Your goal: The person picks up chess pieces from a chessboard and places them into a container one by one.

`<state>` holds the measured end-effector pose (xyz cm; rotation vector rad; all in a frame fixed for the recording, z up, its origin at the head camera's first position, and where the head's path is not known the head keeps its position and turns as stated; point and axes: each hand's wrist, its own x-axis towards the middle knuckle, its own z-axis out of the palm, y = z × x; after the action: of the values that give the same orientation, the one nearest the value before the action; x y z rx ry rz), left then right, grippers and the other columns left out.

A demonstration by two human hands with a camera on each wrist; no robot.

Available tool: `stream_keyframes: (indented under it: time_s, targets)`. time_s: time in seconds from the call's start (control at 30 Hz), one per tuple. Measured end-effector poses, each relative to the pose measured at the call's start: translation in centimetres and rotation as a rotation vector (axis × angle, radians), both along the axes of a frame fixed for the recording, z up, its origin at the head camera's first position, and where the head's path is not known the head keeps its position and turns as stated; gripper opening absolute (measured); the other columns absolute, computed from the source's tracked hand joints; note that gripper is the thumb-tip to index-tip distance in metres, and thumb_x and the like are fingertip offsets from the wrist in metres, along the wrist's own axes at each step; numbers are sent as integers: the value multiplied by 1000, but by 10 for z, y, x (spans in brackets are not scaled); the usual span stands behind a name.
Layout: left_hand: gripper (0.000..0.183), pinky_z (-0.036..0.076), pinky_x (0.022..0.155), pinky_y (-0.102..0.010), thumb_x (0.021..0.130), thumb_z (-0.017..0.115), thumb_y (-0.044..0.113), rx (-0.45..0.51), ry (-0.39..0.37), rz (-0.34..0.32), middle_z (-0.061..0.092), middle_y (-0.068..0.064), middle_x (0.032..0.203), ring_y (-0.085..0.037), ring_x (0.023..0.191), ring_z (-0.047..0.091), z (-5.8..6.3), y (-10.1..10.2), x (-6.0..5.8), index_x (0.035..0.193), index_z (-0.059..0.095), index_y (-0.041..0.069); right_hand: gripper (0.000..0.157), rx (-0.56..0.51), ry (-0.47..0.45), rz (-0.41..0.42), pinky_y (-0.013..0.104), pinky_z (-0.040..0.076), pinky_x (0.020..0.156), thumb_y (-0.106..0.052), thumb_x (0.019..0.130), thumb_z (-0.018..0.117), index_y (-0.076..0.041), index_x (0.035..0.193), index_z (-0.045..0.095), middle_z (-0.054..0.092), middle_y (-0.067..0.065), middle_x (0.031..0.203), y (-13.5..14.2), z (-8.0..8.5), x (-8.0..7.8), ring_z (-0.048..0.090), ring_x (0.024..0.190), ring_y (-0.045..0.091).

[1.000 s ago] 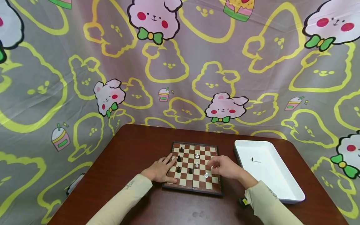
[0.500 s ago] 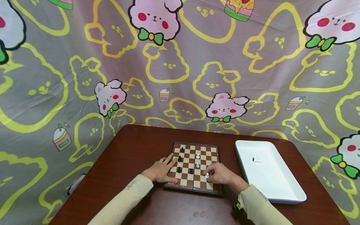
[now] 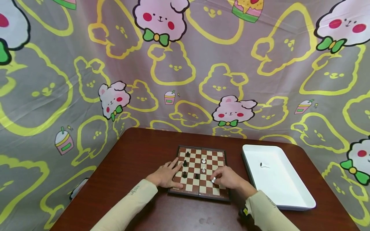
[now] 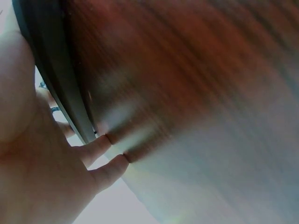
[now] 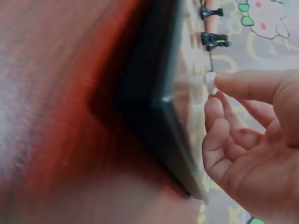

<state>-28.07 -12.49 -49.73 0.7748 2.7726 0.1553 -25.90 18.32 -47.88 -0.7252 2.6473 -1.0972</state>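
Observation:
A brown-and-cream chessboard (image 3: 214,198) lies on the table with its hinge line running front to back. My right hand (image 3: 229,177) pinches a white chess piece (image 3: 213,180) between thumb and finger, low over the board's right half. In the right wrist view, the white chess piece (image 5: 211,82) shows at the thumb tip. Two white pawns (image 3: 203,160) stand nearby in a column. Several black chess pieces (image 3: 185,163) stand on the left half. My left hand (image 3: 164,175) rests on the board's left edge, fingers spread; its fingertips (image 4: 119,163) show near the table in the left wrist view.
A white tray (image 3: 280,183) stands right of the board, with a small white piece with a dark base (image 3: 263,165) lying in it. The dark red wooden table (image 3: 138,150) meets a patterned cloth (image 3: 185,80) at the back and sides.
My right hand has moved left and down onto the white chess piece near the front and now pinches it. My left hand stays in place on the board's edge.

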Motion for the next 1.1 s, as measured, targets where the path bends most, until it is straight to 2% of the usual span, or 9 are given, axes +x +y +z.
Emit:
stream_keyframes:
  time_s: [0.27, 0.47, 0.73, 0.93, 1.1]
  targets:
    - [101, 33, 100, -54, 76, 52, 75, -6, 8, 4, 6, -9, 158, -39, 136, 25, 1, -1, 1, 154, 15, 21, 9, -57, -10, -26, 28, 46, 59, -4, 86, 67, -6, 93, 72, 66, 2, 94, 13, 21, -1, 54, 72, 12]
    - [101, 32, 101, -54, 77, 52, 74, 8, -5, 1, 5, -9, 158, -39, 136, 24, 1, 0, 1, 154, 14, 21, 10, -70, -19, -81, 31, 46, 65, -4, 89, 63, -4, 97, 70, 65, 4, 97, 30, 40, -4, 55, 79, 16]
    - [100, 31, 101, -53, 77, 52, 75, -13, -8, 16, 5, -8, 158, -37, 137, 23, 2, 2, 2, 154, 16, 22, 12, -60, -16, -160, 36, 46, 71, -8, 89, 63, -8, 99, 70, 63, 6, 100, 64, 66, -14, 53, 87, 21]
    - [100, 31, 102, -53, 77, 51, 76, -17, -10, 17, 5, -8, 158, -37, 138, 22, 1, 2, 1, 154, 15, 23, 15, -67, -35, -197, 37, 47, 72, -8, 90, 63, -3, 102, 69, 62, 8, 97, 96, 71, -25, 56, 85, 21]
    - [99, 31, 101, -53, 78, 52, 75, -20, -10, 12, 5, -8, 158, -37, 137, 23, 1, 2, 1, 154, 16, 23, 20, -64, -62, -244, 34, 46, 59, -6, 89, 62, 2, 106, 66, 63, 10, 97, 121, 64, -33, 58, 84, 28]
